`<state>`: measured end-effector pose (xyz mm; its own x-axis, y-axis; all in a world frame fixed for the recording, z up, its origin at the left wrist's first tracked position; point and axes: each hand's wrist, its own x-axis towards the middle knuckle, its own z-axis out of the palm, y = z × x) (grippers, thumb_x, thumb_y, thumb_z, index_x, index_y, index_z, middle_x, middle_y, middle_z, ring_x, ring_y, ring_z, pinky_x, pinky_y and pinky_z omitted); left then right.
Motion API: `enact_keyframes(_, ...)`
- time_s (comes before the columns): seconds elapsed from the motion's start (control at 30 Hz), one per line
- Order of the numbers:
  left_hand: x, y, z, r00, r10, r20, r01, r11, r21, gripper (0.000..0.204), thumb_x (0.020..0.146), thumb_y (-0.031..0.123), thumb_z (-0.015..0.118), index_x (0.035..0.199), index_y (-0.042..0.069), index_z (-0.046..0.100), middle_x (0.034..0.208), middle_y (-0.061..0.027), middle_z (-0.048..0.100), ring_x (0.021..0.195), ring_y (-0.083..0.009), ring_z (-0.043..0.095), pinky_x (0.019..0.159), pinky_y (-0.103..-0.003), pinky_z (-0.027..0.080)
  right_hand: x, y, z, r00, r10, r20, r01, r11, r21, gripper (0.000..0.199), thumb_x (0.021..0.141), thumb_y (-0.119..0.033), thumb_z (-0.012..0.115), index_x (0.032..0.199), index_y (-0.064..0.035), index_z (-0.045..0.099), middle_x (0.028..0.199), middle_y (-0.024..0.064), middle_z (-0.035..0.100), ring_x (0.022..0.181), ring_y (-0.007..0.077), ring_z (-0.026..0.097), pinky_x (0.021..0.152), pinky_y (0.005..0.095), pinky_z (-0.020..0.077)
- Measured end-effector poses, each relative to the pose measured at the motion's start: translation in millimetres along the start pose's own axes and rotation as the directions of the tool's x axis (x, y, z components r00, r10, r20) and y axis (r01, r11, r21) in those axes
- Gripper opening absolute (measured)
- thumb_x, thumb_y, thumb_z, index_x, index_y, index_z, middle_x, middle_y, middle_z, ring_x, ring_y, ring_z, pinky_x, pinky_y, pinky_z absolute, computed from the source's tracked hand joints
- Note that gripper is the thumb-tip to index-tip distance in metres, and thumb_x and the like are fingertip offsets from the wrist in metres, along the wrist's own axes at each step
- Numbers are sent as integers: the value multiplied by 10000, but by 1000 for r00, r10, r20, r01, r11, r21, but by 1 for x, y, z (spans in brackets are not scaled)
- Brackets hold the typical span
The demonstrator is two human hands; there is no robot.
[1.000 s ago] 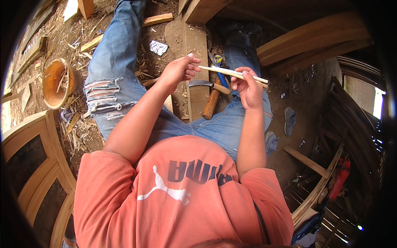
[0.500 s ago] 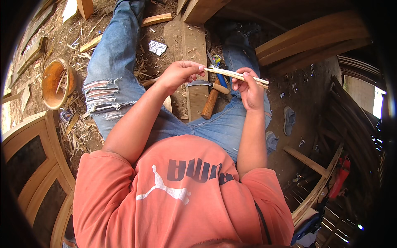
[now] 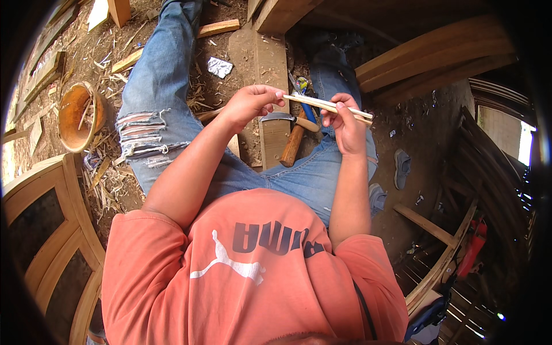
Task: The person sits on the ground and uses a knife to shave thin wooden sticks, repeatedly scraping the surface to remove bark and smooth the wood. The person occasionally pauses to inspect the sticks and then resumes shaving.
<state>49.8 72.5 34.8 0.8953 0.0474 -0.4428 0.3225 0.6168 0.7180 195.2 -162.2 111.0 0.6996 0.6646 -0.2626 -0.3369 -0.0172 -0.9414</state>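
Observation:
Thin pale wooden sticks (image 3: 316,103) lie together almost level in front of me, over the gap between my thighs. My right hand (image 3: 347,126) grips them near their right end, between thumb and fingers. At the left tip, the thumb and fingertips of my left hand (image 3: 253,106) are pinched together on the end of a stick. Below the sticks, a knife (image 3: 308,124) with a curved blade and wooden handle lies across a thicker wooden handle (image 3: 293,145). Part of a blue-handled tool (image 3: 309,112) shows beside them.
A wide plank (image 3: 272,63) runs away between my jeans-clad legs. Wood shavings cover the ground, with an orange-brown bucket (image 3: 82,117) at left. Nearby stand a wooden frame (image 3: 72,201) and, at right, curved beams (image 3: 431,52). A sandal (image 3: 402,168) lies right of my leg.
Almost nothing differs. The right hand and the sticks have shifted very slightly, with both hands keeping their hold.

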Motion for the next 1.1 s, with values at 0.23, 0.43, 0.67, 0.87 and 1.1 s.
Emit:
enact_keyframes(0.23,2,-2,-2,996,-59,-64,62,997,38,364,1041,365,682,1256,74,721,1064,-7,734,825,-36,579,806,-223,492,0,5,3,999,-14,-32,13,999,-32,122,1062,-140,583,1119,-32,580,943,157,715,749,201,668,683,305,555)
enact_keyframes(0.43,1,-2,4,997,-67,24,65,996,53,327,1022,341,714,1207,73,737,1047,-1,749,812,-46,577,772,-227,482,-1,13,14,999,24,38,-20,994,-104,116,1070,-141,572,1114,-34,583,942,147,721,760,185,664,705,300,552)
enact_keyframes(0.67,1,-4,0,998,-57,32,56,997,44,262,1001,232,746,1169,30,747,988,-2,761,784,-55,570,741,-221,480,-2,11,20,998,37,41,-30,985,-171,146,1071,-148,575,1152,-28,588,943,139,726,772,166,660,726,287,543)
enact_keyframes(0.87,-2,-1,1,1000,-20,23,18,997,81,240,983,210,770,1128,18,770,975,-3,761,776,-56,564,738,-229,478,-1,13,10,996,34,81,-21,989,-147,224,1080,-228,612,1178,-27,597,984,140,729,805,175,669,757,298,549)
enact_keyframes(1.1,-1,3,-1,987,129,-97,-95,949,300,270,964,241,804,1142,38,807,908,4,748,776,-62,591,702,-253,493,-2,6,-37,974,-160,-160,154,987,-51,430,1107,-389,578,1314,-15,622,1106,126,730,1005,212,677,959,377,538)
